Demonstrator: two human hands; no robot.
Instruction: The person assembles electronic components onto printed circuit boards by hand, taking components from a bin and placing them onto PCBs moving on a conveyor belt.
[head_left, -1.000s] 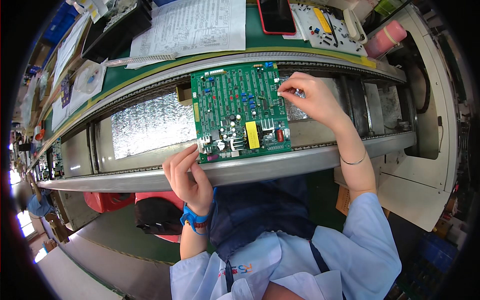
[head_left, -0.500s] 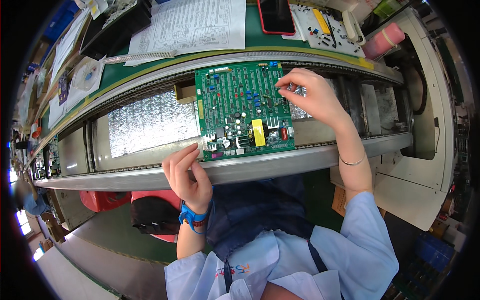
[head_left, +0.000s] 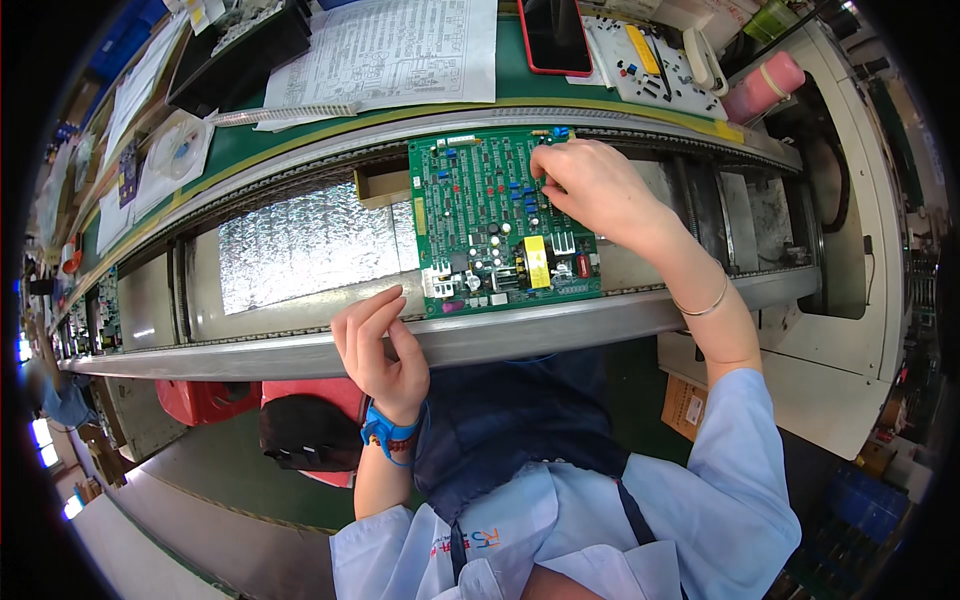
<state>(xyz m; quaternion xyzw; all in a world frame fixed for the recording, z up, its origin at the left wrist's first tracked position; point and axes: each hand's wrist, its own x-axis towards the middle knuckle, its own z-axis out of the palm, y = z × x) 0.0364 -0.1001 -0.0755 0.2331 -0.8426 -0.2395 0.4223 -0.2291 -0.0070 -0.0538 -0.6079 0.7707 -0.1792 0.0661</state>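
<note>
A green circuit board rests across the two rails of a conveyor, filled with small parts, a yellow transformer and white heat sinks near its front edge. My right hand hovers over the board's right side, fingers bent and pinched together close to its surface. Whatever sits between those fingertips is hidden. At the near rail, just left of the board's front corner, my left hand has its fingers loosely curled and the thumb apart, holding nothing. A blue wrist strap circles that wrist.
The front metal rail runs in front of me. Beyond the far rail lie printed diagrams, a black bin, a red-edged phone and a white tray of loose components. A pink bottle stands at the back right.
The board has shifted a little to the right along the rails. My right hand has moved left over it, its fingers now covering part of its right side. My left hand stays nearly still.
</note>
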